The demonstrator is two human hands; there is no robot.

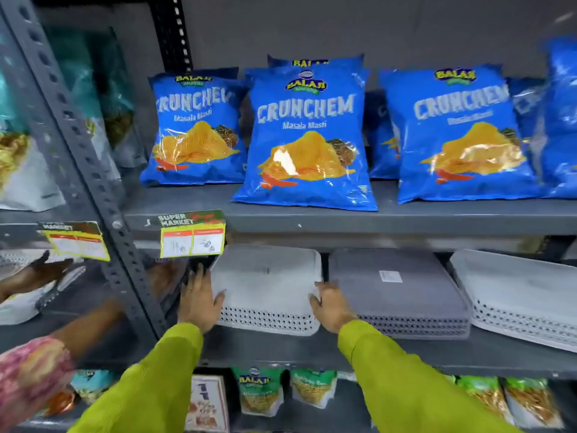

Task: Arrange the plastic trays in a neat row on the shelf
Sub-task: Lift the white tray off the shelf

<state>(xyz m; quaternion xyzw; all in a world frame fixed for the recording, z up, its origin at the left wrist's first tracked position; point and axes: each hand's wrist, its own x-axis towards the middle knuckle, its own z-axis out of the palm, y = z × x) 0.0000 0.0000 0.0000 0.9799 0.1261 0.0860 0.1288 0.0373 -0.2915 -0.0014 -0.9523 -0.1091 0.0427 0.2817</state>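
A light grey plastic tray (268,282) lies upside down on the middle shelf (312,351), its perforated wall facing me. My left hand (199,303) presses flat against its left side and my right hand (331,304) grips its right front corner. Directly to its right sits a darker grey stack of trays (402,295) with a white label, almost touching. Further right a white tray stack (515,298) lies tilted and skewed toward the shelf's front edge.
Blue chip bags (307,139) fill the shelf above. A yellow price tag (192,235) hangs over the tray shelf. A grey perforated upright (93,170) stands at left. Another person's arm (40,273) reaches into the left bay. Snack packets (262,392) fill the shelf below.
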